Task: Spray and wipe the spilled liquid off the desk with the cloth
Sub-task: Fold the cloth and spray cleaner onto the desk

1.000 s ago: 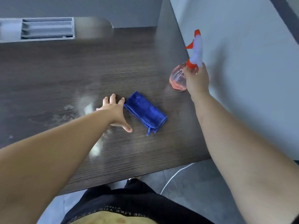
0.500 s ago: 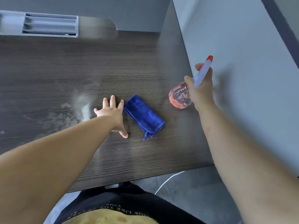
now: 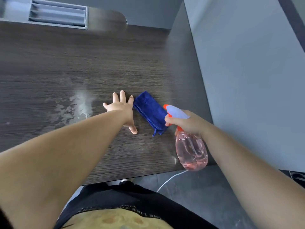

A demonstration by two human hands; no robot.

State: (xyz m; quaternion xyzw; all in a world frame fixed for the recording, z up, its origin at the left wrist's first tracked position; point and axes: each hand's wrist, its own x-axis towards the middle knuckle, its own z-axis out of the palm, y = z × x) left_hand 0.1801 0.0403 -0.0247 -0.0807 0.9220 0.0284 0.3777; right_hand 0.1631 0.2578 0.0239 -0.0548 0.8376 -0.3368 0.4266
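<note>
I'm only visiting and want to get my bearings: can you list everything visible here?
desk: one, dark wood-grain, fills the upper left of view
spilled liquid: one patch, pale, on the desk's left half
cloth: one, blue, folded, mid-desk
spray bottle: one, pink liquid, white head, orange trigger, over the desk's near right corner
slotted tray: one, grey, desk's far left edge
partition: one, grey, along the desk's right side
cable: one, white, on the floor below the desk
left hand: one, spread flat on the desk between spilled liquid and cloth
right hand: one, grips the spray bottle
</note>
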